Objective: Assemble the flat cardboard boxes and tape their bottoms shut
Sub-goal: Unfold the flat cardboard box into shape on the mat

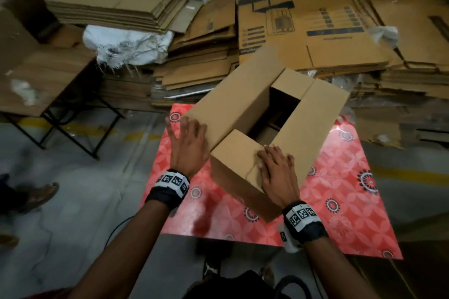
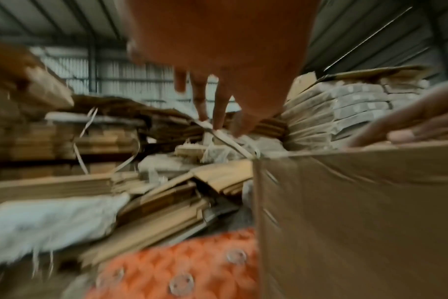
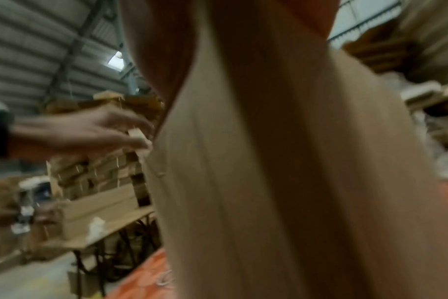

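An erected brown cardboard box (image 1: 245, 104) stands on the red patterned table (image 1: 340, 192), its flaps partly folded in with a dark gap in the middle. My right hand (image 1: 277, 170) lies flat with straight fingers on the near short flap (image 1: 238, 150). My left hand (image 1: 187, 141) has spread fingers against the box's left side, by the long left flap. In the left wrist view the box wall (image 2: 358, 212) fills the right, and my left hand's fingers (image 2: 218, 105) hang loose. The right wrist view is filled by blurred cardboard (image 3: 281, 182), with my left hand (image 3: 90, 129) beside it.
Stacks of flat cardboard boxes (image 1: 291, 31) pile up behind the table. A white torn sack (image 1: 126, 43) lies on the left stack. A wooden folding table (image 1: 41, 80) stands at the left. Another person's sandalled foot (image 1: 38, 196) is on the grey floor.
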A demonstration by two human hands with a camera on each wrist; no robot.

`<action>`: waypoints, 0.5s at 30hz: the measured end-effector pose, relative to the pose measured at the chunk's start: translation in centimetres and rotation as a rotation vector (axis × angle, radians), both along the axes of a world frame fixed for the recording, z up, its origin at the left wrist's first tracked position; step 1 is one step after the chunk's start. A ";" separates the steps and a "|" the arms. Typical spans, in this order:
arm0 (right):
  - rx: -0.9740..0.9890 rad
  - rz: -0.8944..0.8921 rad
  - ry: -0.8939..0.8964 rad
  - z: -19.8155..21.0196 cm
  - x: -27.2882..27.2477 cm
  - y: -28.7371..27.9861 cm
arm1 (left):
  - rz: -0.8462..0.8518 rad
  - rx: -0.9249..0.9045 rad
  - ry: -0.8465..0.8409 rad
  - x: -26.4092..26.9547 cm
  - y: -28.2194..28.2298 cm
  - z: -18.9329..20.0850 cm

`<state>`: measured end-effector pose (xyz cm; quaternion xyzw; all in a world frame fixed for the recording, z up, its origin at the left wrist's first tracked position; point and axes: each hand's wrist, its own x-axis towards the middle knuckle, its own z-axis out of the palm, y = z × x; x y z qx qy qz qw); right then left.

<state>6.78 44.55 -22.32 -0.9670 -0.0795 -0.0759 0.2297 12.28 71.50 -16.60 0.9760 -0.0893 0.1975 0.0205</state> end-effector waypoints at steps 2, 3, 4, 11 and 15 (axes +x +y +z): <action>-0.012 0.003 0.008 0.1 -0.3 0.9 | 0.008 -0.079 0.138 -0.6 -0.3 -1.8; -0.029 0.006 0.008 0.1 -0.4 1.2 | 0.020 -0.111 0.198 -0.8 -0.6 -2.7; -0.045 0.009 0.008 0.1 -0.4 1.3 | 0.030 -0.140 0.251 -1.0 -0.9 -3.4; -0.067 0.029 -0.008 0.2 0.3 0.9 | -0.040 -0.461 0.414 -0.9 -1.0 -6.2; -0.056 0.007 -0.010 0.3 1.0 1.5 | -0.024 -0.445 0.433 -0.9 -0.8 -6.5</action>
